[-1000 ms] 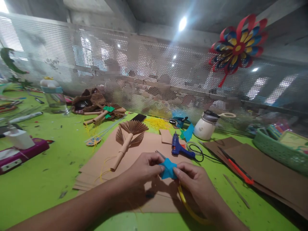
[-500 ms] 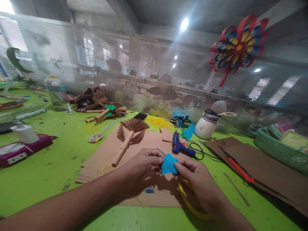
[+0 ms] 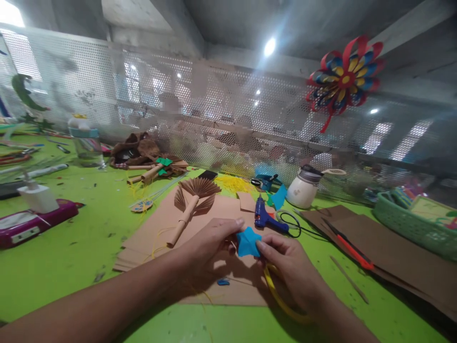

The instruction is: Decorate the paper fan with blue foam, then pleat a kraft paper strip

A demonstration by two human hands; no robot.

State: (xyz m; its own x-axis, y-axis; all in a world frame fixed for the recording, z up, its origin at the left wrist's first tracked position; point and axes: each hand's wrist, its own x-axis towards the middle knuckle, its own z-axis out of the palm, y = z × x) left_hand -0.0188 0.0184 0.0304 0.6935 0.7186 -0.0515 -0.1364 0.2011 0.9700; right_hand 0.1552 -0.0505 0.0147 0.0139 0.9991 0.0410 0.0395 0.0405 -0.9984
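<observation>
A small folded blue paper star [image 3: 249,241] is held over brown paper sheets [image 3: 224,209]. My right hand [image 3: 282,255] pinches its right edge, and yellow-handled scissors [image 3: 282,297] hang from the same hand, their blades hidden. At the star's left edge is my left hand [image 3: 223,238], fingers curled, thumb raised near the star's upper left point; whether it grips the star is hard to make out. A small blue scrap [image 3: 223,282] lies below the hands. Beyond them lie a pleated brown paper fan with a rolled stem [image 3: 187,214] and a blue glue gun [image 3: 266,219].
On the right are a red cutter [image 3: 353,250] on dark brown card [image 3: 389,257] and a green basket [image 3: 414,226]. A white jug [image 3: 303,188] stands behind the glue gun. At left are a purple power strip [image 3: 43,224] and a glass jar [image 3: 85,145].
The blue star has turned slightly and now shows its points more plainly. My left thumb has lifted up from its edge. The view has shifted a little.
</observation>
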